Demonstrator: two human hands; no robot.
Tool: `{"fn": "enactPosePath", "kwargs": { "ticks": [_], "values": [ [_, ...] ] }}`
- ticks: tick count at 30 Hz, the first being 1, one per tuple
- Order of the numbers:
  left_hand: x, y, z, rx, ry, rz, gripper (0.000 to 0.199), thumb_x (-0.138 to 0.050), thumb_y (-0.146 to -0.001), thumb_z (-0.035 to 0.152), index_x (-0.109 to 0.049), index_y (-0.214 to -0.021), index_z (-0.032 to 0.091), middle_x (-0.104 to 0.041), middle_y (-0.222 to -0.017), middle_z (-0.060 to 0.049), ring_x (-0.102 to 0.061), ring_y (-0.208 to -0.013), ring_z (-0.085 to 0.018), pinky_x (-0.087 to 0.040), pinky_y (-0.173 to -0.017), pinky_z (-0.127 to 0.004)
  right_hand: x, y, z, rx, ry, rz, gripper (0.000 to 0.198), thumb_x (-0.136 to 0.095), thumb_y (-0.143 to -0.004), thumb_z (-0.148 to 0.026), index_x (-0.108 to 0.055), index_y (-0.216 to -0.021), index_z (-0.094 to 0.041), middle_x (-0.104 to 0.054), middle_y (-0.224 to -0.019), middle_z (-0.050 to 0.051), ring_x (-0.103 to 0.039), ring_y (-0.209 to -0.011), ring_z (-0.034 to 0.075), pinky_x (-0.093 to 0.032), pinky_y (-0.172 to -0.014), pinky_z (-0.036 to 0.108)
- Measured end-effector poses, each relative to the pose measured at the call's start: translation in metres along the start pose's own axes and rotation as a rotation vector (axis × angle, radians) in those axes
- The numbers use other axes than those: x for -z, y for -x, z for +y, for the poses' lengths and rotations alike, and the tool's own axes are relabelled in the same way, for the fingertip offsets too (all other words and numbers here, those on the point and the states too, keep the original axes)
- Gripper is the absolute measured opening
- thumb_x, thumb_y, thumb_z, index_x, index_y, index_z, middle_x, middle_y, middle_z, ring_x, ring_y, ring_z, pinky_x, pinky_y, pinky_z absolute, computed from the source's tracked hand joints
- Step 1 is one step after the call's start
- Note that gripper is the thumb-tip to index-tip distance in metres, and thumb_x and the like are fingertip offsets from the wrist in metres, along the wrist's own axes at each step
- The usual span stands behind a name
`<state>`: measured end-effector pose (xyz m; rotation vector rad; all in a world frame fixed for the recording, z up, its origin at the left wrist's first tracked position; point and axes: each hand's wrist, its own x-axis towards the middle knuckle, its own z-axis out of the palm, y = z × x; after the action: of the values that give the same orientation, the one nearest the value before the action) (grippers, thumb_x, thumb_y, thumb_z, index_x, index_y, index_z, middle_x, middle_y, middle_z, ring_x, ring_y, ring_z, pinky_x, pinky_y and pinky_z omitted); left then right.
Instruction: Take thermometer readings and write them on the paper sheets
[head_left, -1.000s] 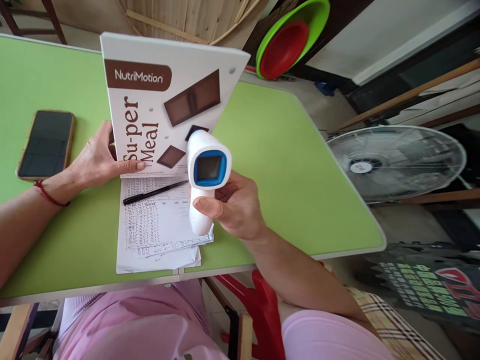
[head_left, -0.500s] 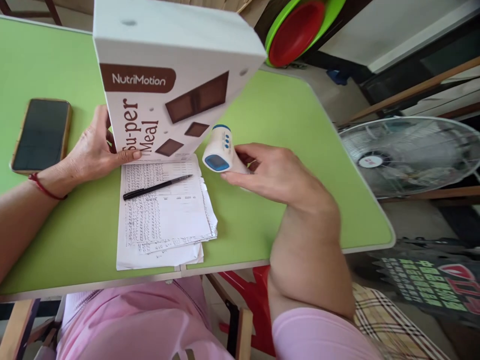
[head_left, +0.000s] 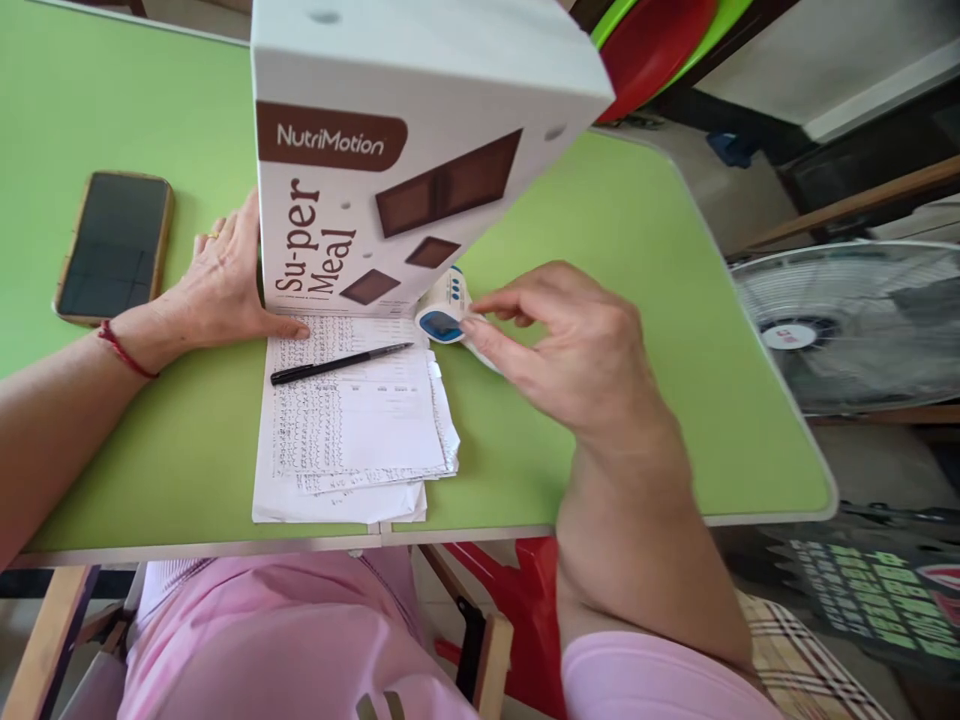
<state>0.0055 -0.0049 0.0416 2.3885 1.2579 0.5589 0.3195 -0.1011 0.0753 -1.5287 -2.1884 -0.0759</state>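
A white NutriMotion Su-per Meal box (head_left: 322, 225) stands upright on the green table, at the far end of the papers. My left hand (head_left: 217, 280) rests against its lower left edge, fingers spread and thumb stretched over the top sheet. Beside the box's lower right corner lies a white and blue infrared thermometer (head_left: 441, 322), partly hidden by the box. My right hand (head_left: 570, 340) pinches at its right side with thumb and forefinger; the handle is mostly covered. A black pen (head_left: 341, 363) lies across the handwritten sheets (head_left: 375, 430).
A phone (head_left: 114, 248) in a tan case lies at the left of the green table (head_left: 645, 280). Past the right edge is a fan (head_left: 855, 330). Red and green basins (head_left: 660, 50) stand beyond the far corner, and a red stool (head_left: 532, 620) is below.
The box now stands lower and squarer on the table, and my left thumb has slid off its front onto the paper. The thermometer has come down onto the table beside it.
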Motion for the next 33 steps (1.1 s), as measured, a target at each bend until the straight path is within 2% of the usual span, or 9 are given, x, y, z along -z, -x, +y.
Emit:
{"fn": "enactPosePath", "kwargs": {
  "ticks": [3,5,7,10,14,19,23,28,33],
  "values": [
    [-0.003,0.0,-0.005,0.017,0.009,-0.027,0.13,-0.063,-0.054,0.094,-0.025,-0.158,0.026,-0.04,-0.155,-0.003,-0.021,-0.145,-0.048,-0.018,-0.117,-0.068,-0.014,0.003,-0.02,0.186,-0.156,0.025,0.018,-0.059,-0.096,-0.027,-0.075,-0.092,-0.021,-0.07,-0.082,0.006,-0.064,-0.071,0.018,-0.054,-0.066,0.033],
    [-0.003,-0.001,-0.006,0.021,0.03,-0.035,0.133,-0.065,-0.052,0.092,-0.021,-0.16,0.026,-0.039,-0.156,-0.001,-0.018,-0.144,-0.049,-0.015,-0.117,-0.069,-0.027,0.006,-0.028,0.247,-0.107,-0.01,0.019,-0.056,-0.096,-0.022,-0.075,-0.101,-0.02,-0.069,-0.083,0.006,-0.064,-0.076,0.019,-0.054,-0.07,0.035],
    [-0.002,-0.001,-0.005,0.046,0.042,-0.049,0.138,-0.066,-0.049,0.092,-0.02,-0.161,0.026,-0.035,-0.159,-0.001,-0.018,-0.144,-0.051,-0.013,-0.116,-0.069,-0.037,0.009,-0.031,0.262,-0.005,-0.07,0.024,-0.052,-0.097,-0.017,-0.074,-0.106,-0.019,-0.068,-0.083,0.007,-0.062,-0.078,0.022,-0.052,-0.072,0.037],
    [-0.001,-0.002,-0.002,0.08,0.036,-0.066,0.144,-0.065,-0.045,0.095,-0.02,-0.161,0.024,-0.031,-0.161,-0.004,-0.018,-0.143,-0.053,-0.013,-0.115,-0.069,-0.041,0.011,-0.031,0.276,0.054,-0.149,0.024,-0.051,-0.096,-0.015,-0.073,-0.1,-0.019,-0.067,-0.081,0.009,-0.06,-0.078,0.023,-0.05,-0.073,0.04],
    [0.003,-0.003,0.001,0.078,0.007,-0.084,0.151,-0.068,-0.036,0.097,-0.025,-0.158,0.019,-0.029,-0.161,-0.013,-0.022,-0.142,-0.055,-0.019,-0.114,-0.068,-0.033,0.007,-0.024,0.292,-0.074,-0.217,0.018,-0.052,-0.094,-0.015,-0.069,-0.089,-0.019,-0.068,-0.083,0.008,-0.06,-0.074,0.021,-0.05,-0.069,0.039],
    [0.01,-0.004,0.005,0.082,0.006,-0.167,0.161,-0.064,-0.031,0.102,-0.024,-0.156,0.01,-0.02,-0.162,-0.023,-0.02,-0.143,-0.057,-0.019,-0.116,-0.068,-0.024,0.001,-0.02,0.113,-0.469,-0.165,0.002,-0.058,-0.087,-0.024,-0.06,-0.086,-0.023,-0.063,-0.072,0.0,-0.056,-0.062,0.015,-0.049,-0.059,0.032],
    [0.011,-0.004,0.008,0.093,0.026,-0.15,0.162,-0.06,-0.027,0.106,-0.029,-0.154,0.01,-0.02,-0.162,-0.024,-0.026,-0.14,-0.057,-0.017,-0.116,-0.068,-0.027,0.002,-0.032,-0.067,-0.715,-0.031,0.005,-0.061,-0.08,-0.025,-0.055,-0.08,-0.025,-0.061,-0.068,-0.003,-0.057,-0.058,0.014,-0.05,-0.055,0.031],
    [0.008,-0.002,0.005,0.082,0.033,-0.121,0.151,-0.066,-0.032,0.101,-0.033,-0.153,0.017,-0.017,-0.166,-0.017,-0.027,-0.14,-0.058,-0.012,-0.116,-0.072,-0.033,0.003,-0.051,-0.187,-0.788,-0.027,0.004,-0.063,-0.079,-0.027,-0.06,-0.08,-0.024,-0.062,-0.067,-0.004,-0.057,-0.057,0.011,-0.049,-0.054,0.027],
    [0.004,0.0,0.0,0.061,0.051,-0.107,0.147,-0.076,-0.036,0.092,-0.025,-0.157,0.026,-0.025,-0.163,-0.013,-0.024,-0.141,-0.058,-0.019,-0.114,-0.072,-0.044,0.005,-0.056,-0.316,-0.883,0.0,0.011,-0.065,-0.078,-0.031,-0.061,-0.084,-0.022,-0.063,-0.069,-0.003,-0.059,-0.06,0.013,-0.051,-0.055,0.027]
  ]
}}
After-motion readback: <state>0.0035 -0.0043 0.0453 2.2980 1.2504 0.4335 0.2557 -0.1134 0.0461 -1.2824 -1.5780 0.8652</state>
